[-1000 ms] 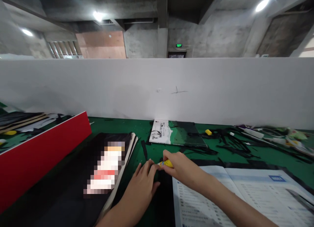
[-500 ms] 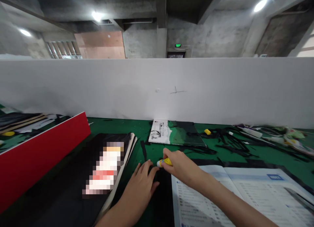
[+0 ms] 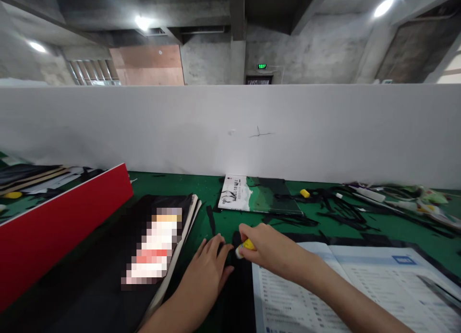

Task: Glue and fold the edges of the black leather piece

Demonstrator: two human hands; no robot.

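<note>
Right hand (image 3: 268, 249) grip pinches the yellow glue stick (image 3: 245, 247), tip down on the black strip (image 3: 237, 275) left of the open book (image 3: 360, 285). Left hand (image 3: 209, 270) lies spread flat on that strip. Advise steady pressure, straight strokes.

A white partition (image 3: 230, 131) runs across the back of the green table (image 3: 173, 184). Above it are bare concrete walls (image 3: 306, 50), a dark beamed ceiling (image 3: 237, 6) with round lights (image 3: 143, 22), and a green exit sign (image 3: 261, 66) over a door.
</note>
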